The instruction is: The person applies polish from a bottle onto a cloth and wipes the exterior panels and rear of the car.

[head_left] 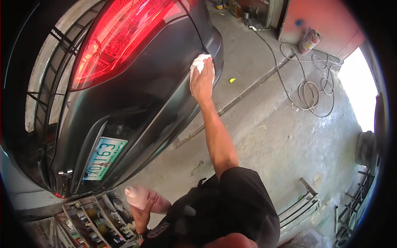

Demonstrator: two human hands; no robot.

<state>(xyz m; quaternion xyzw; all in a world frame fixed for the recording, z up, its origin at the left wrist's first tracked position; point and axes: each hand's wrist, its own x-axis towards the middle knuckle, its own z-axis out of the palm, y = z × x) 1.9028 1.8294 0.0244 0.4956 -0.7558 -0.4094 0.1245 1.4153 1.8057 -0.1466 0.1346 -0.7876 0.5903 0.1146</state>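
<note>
My right hand (202, 84) presses a white cloth (200, 62) flat against the corner of a dark car bumper (165, 82). Low in the view, near my body, my left hand (142, 215) is wrapped round a pinkish plastic bottle (142, 197) with a pale cap, held tilted. A lit red tail light (120, 39) sits above the bumper, and a licence plate (105, 158) is fixed at the car's lower left. Part of the cloth is hidden under my right fingers.
A shelf of small items (93, 221) stands at the lower left. A coiled hose (310, 93) lies on the concrete floor at the right, near a reddish container (309, 42). Metal racks (300, 208) and stacked round parts (366, 149) are at the right.
</note>
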